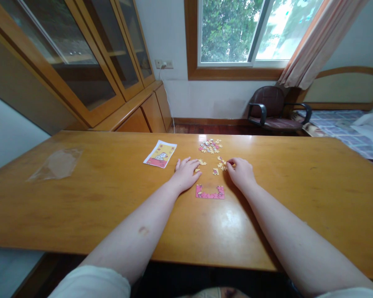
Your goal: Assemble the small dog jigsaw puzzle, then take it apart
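My left hand (186, 173) lies flat on the table, fingers spread, beside a few yellow puzzle pieces (202, 162). Thumb and forefinger of my right hand (240, 170) are closed at the edge of a small group of yellow pieces (221, 164); whatever is between the fingertips is too small to make out. One loose puzzle piece (215, 171) lies between my hands. Nearer to me is a joined pink puzzle section (210, 195), U-shaped and open at the far side. Beyond my hands sits a heap of mixed puzzle pieces (210, 145).
A picture card (160, 154) with a white animal on yellow and pink lies left of the pieces. Farther left is a clear plastic bag (56, 164) on the wooden table (112, 203). Past the table stand a glass-door cabinet (124, 97) and an armchair (272, 105).
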`<state>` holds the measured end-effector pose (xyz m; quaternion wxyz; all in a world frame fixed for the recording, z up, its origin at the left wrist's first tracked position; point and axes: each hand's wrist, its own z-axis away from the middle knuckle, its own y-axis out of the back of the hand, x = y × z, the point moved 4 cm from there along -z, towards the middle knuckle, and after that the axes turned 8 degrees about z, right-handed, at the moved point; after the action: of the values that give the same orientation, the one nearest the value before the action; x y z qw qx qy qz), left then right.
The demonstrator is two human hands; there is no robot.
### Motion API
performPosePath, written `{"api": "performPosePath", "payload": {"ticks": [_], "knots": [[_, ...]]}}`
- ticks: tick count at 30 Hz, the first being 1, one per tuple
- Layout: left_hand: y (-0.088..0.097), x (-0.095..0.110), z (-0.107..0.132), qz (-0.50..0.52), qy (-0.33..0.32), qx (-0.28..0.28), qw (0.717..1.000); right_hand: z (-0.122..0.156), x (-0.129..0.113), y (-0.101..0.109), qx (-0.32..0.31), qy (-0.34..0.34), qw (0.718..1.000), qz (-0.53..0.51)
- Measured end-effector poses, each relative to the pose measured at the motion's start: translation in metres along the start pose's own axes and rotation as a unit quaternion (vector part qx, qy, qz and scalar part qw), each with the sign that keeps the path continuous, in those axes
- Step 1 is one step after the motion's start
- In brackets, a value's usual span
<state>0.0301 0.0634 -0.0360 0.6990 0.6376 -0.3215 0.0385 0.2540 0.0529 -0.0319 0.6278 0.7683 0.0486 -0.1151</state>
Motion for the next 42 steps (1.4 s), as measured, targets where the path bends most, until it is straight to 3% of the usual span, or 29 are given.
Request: {"api": "performPosePath", "payload": {"ticks": [7, 17, 27, 32, 35, 39, 42], "knots": [[-0.003, -0.001, 0.0, -0.005, 0.005, -0.018, 1.0, 0.0, -0.001, 0.0, -0.004, 0.001, 1.0, -0.006], [0.001, 0.002, -0.002, 0.015, -0.014, 0.022, 1.0, 0.0, 0.0, -0.003, -0.002, 0.006, 1.0, -0.016], [0.002, 0.004, -0.003, 0.115, -0.046, 0.022, 0.992, -0.002, 0.003, -0.005, -0.004, -0.002, 1.0, -0.029], [0.002, 0.004, -0.003, 0.15, -0.068, 0.035, 0.986, -0.006, 0.018, -0.001, 0.023, -0.069, 0.993, -0.096], [-0.001, 0.006, -0.003, 0.149, -0.098, 0.01, 0.984, -0.008, 0.028, -0.002, 0.035, -0.113, 0.982, -0.148], [-0.005, 0.01, -0.004, 0.113, -0.142, -0.037, 0.983, -0.01, 0.032, -0.007, 0.019, -0.125, 0.978, -0.167], [-0.002, 0.012, -0.003, 0.078, -0.159, -0.029, 0.984, -0.009, 0.03, -0.008, 0.006, -0.126, 0.979, -0.159]]}}
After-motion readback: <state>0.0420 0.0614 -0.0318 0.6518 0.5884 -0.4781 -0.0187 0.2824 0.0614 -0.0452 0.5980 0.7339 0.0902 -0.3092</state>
